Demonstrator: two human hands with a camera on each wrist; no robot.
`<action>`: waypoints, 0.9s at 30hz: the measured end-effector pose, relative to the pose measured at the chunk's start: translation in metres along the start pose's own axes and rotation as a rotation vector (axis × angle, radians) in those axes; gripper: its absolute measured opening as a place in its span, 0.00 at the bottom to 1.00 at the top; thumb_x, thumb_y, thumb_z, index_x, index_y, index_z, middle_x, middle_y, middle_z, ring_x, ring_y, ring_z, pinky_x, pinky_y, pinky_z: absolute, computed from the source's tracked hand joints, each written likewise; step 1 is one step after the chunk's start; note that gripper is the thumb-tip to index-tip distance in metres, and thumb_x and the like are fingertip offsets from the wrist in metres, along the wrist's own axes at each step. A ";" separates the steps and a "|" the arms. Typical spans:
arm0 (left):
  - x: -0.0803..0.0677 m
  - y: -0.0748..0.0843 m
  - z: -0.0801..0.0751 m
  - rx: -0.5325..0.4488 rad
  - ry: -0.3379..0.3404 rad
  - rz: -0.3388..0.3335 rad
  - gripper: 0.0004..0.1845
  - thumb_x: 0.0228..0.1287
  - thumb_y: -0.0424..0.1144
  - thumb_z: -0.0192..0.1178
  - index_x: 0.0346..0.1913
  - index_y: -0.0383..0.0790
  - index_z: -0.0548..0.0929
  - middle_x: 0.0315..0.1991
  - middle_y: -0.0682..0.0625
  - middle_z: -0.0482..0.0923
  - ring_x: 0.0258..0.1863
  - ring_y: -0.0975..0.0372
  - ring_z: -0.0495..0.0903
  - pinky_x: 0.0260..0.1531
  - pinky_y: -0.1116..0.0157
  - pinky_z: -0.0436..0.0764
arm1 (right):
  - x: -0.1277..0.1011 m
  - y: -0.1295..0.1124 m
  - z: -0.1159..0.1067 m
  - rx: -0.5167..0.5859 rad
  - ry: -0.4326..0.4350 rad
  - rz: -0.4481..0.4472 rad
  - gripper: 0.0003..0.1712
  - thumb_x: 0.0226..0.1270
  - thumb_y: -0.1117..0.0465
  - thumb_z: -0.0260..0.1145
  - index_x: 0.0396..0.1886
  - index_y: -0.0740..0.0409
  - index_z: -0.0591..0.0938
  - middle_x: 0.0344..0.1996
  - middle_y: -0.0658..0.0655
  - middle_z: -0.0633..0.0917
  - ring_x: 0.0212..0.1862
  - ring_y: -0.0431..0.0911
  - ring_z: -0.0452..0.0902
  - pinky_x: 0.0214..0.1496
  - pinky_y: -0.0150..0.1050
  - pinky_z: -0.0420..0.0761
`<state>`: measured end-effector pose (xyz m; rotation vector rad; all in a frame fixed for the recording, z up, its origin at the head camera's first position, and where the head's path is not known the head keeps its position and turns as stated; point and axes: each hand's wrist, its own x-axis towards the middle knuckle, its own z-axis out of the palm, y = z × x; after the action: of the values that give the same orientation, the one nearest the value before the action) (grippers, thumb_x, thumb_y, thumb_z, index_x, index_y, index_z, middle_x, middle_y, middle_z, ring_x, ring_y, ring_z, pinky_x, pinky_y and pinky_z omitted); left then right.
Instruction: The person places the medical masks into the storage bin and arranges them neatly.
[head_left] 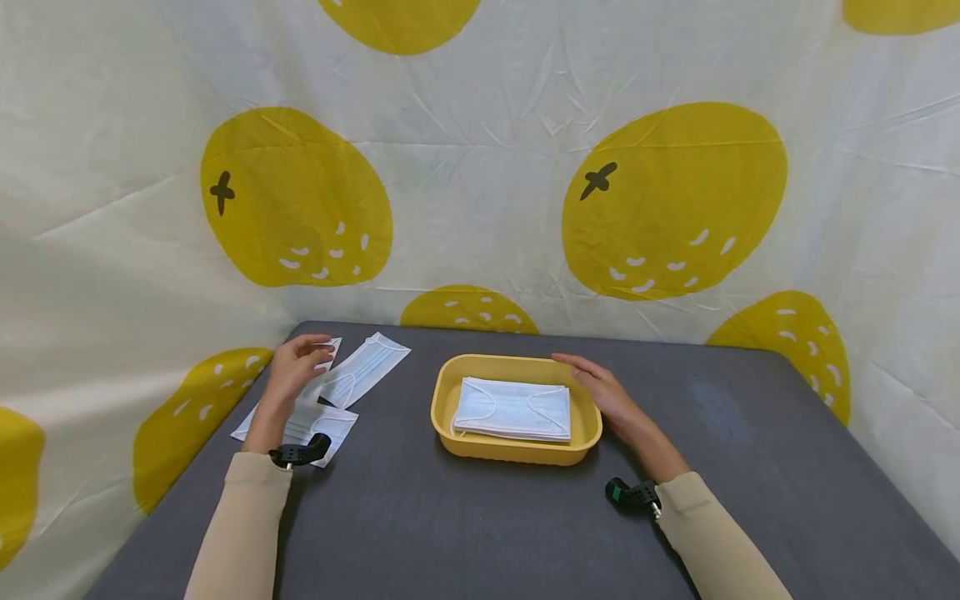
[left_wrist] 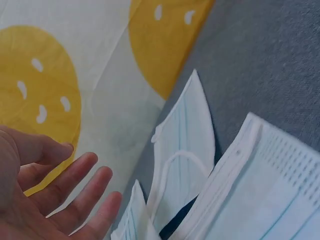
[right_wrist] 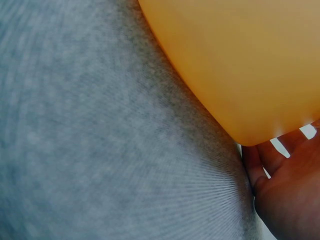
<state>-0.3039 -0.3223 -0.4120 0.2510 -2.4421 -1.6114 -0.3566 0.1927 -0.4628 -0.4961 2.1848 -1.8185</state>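
My left hand [head_left: 291,373] hovers over several loose face masks on the left of the table, its fingers relaxed and nothing between them. One loose mask [head_left: 369,368] lies slanted beyond the others; another mask [head_left: 341,423] is partly hidden by the wrist. The left wrist view has the hand's spread fingers [left_wrist: 75,182] beside the pale blue masks [left_wrist: 181,145]. Near the middle, a yellow tray [head_left: 517,452] contains a neat pile of masks [head_left: 512,407] with white ear loops. My right hand [head_left: 609,398] rests against the tray's right side, fingers extended along the rim.
A dark grey table [head_left: 450,533] spreads under everything. Behind it and along its left side hangs a white curtain [head_left: 480,208] printed with large yellow fruit. A black wrist camera [head_left: 300,452] sits on the left wrist, and a similar camera [head_left: 632,495] on the right.
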 end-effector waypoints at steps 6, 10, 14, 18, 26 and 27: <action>-0.002 -0.003 -0.011 0.026 0.040 -0.027 0.23 0.80 0.39 0.52 0.69 0.29 0.74 0.65 0.30 0.76 0.49 0.63 0.84 0.49 0.72 0.84 | 0.000 0.001 0.000 0.013 -0.007 -0.005 0.27 0.87 0.55 0.47 0.78 0.56 0.69 0.78 0.61 0.68 0.76 0.58 0.66 0.62 0.28 0.77; -0.003 -0.009 -0.021 0.050 0.081 -0.031 0.23 0.80 0.39 0.51 0.69 0.29 0.75 0.65 0.29 0.76 0.44 0.69 0.82 0.46 0.76 0.83 | -0.001 0.000 0.000 0.008 -0.009 -0.006 0.26 0.87 0.54 0.47 0.78 0.55 0.70 0.78 0.61 0.68 0.74 0.55 0.68 0.62 0.28 0.78; -0.003 -0.013 -0.028 0.084 0.131 -0.058 0.22 0.80 0.40 0.51 0.68 0.31 0.76 0.65 0.31 0.77 0.44 0.67 0.81 0.49 0.73 0.82 | -0.001 0.000 0.000 0.005 -0.005 -0.002 0.26 0.87 0.54 0.47 0.78 0.54 0.70 0.78 0.61 0.68 0.73 0.51 0.70 0.62 0.28 0.78; -0.004 -0.014 -0.031 0.113 0.164 -0.117 0.22 0.80 0.41 0.50 0.68 0.32 0.76 0.66 0.34 0.76 0.59 0.48 0.78 0.50 0.67 0.76 | -0.001 0.001 0.000 0.010 -0.002 0.002 0.26 0.87 0.55 0.47 0.78 0.55 0.70 0.78 0.61 0.68 0.73 0.51 0.69 0.61 0.27 0.77; -0.005 -0.022 -0.036 0.138 0.216 -0.205 0.23 0.80 0.39 0.49 0.71 0.34 0.75 0.69 0.35 0.74 0.65 0.44 0.72 0.67 0.49 0.74 | 0.001 0.001 0.001 0.017 0.001 0.002 0.26 0.86 0.54 0.47 0.77 0.56 0.70 0.78 0.61 0.68 0.71 0.46 0.71 0.60 0.25 0.77; -0.005 -0.023 -0.037 0.142 0.210 -0.209 0.23 0.80 0.39 0.50 0.71 0.33 0.74 0.69 0.34 0.73 0.65 0.43 0.71 0.68 0.48 0.73 | 0.000 0.001 0.001 0.019 0.000 0.002 0.26 0.86 0.54 0.47 0.77 0.56 0.70 0.78 0.61 0.68 0.71 0.45 0.72 0.60 0.25 0.77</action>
<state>-0.2892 -0.3624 -0.4195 0.6820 -2.4340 -1.4041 -0.3568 0.1918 -0.4638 -0.4895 2.1657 -1.8365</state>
